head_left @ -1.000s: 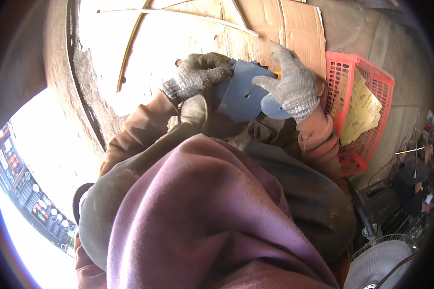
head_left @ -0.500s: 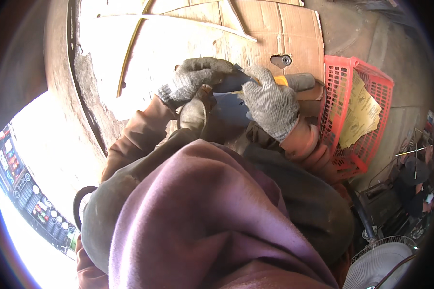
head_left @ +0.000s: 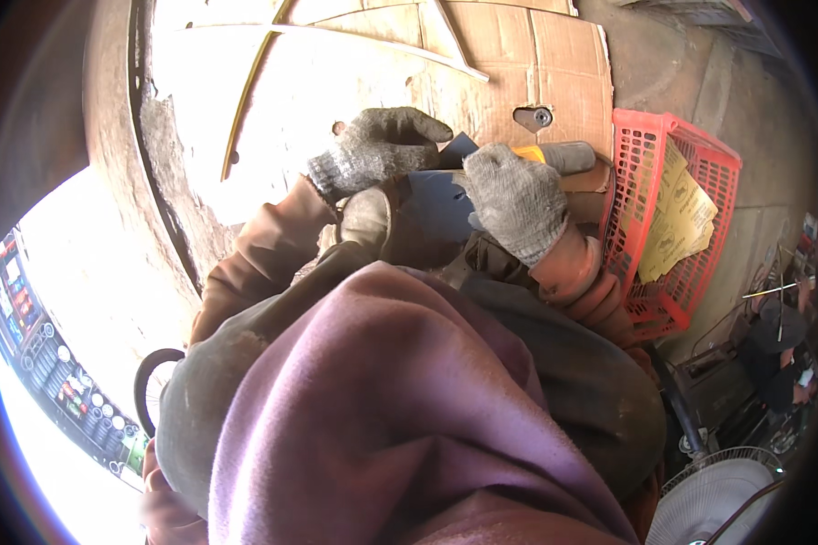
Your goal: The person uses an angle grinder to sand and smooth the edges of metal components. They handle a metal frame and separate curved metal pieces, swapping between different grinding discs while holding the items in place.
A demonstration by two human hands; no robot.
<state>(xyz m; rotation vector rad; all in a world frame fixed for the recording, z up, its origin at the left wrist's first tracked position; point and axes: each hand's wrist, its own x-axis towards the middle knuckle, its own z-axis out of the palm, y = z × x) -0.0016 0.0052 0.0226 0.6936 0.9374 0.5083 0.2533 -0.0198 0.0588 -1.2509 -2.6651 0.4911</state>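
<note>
My left hand (head_left: 373, 153), in a grey knit glove, is open with its fingers stretched to the right. Just past its fingertips stands a small dark blue piece of sheet (head_left: 458, 150). A larger dark blue sheet (head_left: 434, 202) lies below, between the hands. My right hand (head_left: 518, 202), gloved too, is closed at that sheet's right edge and seems to grip it; its fingertips are partly hidden. Right behind that hand lies a grey cylindrical tool body (head_left: 568, 157) with a yellow band, its left part covered.
Flattened cardboard (head_left: 568, 73) lies under the work, with thin strips (head_left: 391, 45) across it. A red plastic crate (head_left: 627, 195) at the right holds yellow printed sheets (head_left: 680, 218). My shoe (head_left: 365, 218) is below the left hand. A fan (head_left: 713, 500) stands lower right.
My left hand has come away from the dark blue sheet and its fingers have opened. My right hand has turned slightly and its fingers have closed more. More of the sheet shows between them.
</note>
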